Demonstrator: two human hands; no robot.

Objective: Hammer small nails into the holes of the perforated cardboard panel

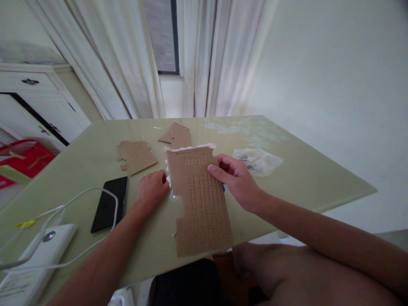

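A piece of brown cardboard [207,204] with rows of small punched holes stands tilted over the table's near edge. Pale ragged material runs along its top and part of its left edge. My right hand [237,178] grips its upper right edge, thumb on the face and fingers behind. A bit of blue shows behind the board below that hand. My left hand [151,187] rests on the table at the board's left edge, fingers curled; what they hold, if anything, is hidden. A second punched cardboard piece [137,156] and a torn cardboard scrap [180,135] lie farther back.
A black phone [110,204] lies left of my left forearm. A white power strip [41,259] and a looping white cable [95,190] occupy the left front of the greenish table [306,178]. Crumpled clear plastic [258,161] lies at right. Curtains [219,55] hang behind.
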